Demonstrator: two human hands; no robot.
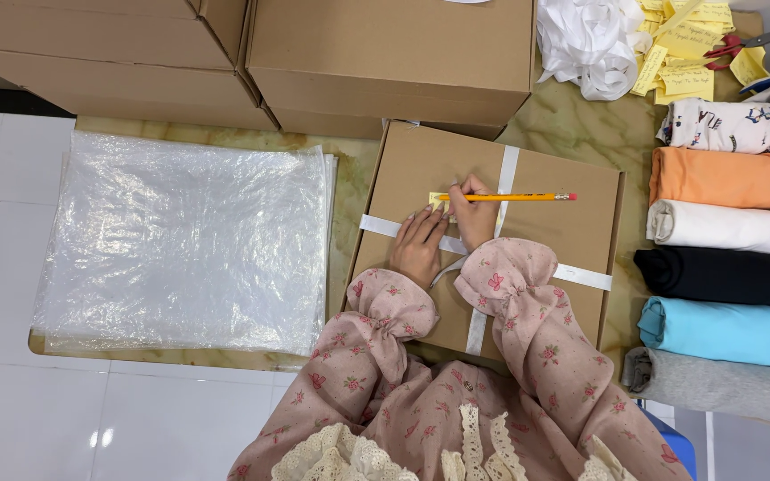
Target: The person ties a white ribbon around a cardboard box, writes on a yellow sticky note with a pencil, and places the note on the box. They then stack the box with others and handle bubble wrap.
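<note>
- Head view: right hand (472, 212) pinches a pencil (505, 197), tip on a yellow note (438, 201).
- Left hand (418, 245), fingers flat, pins that note so it won't slide.
- Box (545, 232) sits dead centre on the surface (572, 125); rolled clothes (724, 227) at 3 o'clock.

Yellow pencil (514, 197) lying level, tip on small yellow note (438, 201), ribboned cardboard box (572, 232)

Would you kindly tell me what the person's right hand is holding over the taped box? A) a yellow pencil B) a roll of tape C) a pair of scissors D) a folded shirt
A: the right hand grips a yellow pencil, its tip on a small yellow note stuck to the cardboard box, beside the left hand.
</note>
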